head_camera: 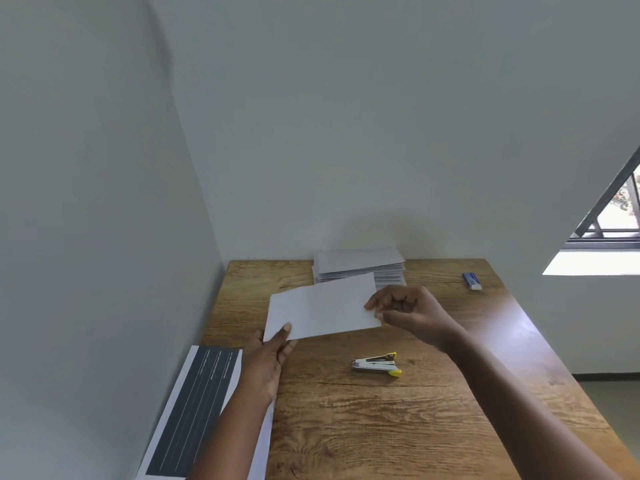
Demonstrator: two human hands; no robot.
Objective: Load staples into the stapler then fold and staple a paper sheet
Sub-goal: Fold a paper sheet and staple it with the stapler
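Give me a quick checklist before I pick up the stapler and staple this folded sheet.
1. Folded sheet held at both ends: ok, left hand pinches one corner, right hand the opposite edge.
2. Stapler within reach on the table: ok.
3. Stapler loaded: cannot tell.
4. A hand free to lift the stapler: not ok.
5. Sheet edges aligned: cannot tell.
6. Sheet apart from the paper stack: ok.

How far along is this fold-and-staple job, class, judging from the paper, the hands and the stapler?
Done, apparently: the paper sheet looks folded. Whether staples were loaded cannot be seen. In hand: the left hand grips its near corner and the right hand pinches its right edge, holding it above the table. Left: stapling, since the stapler lies untouched on the table, closed.
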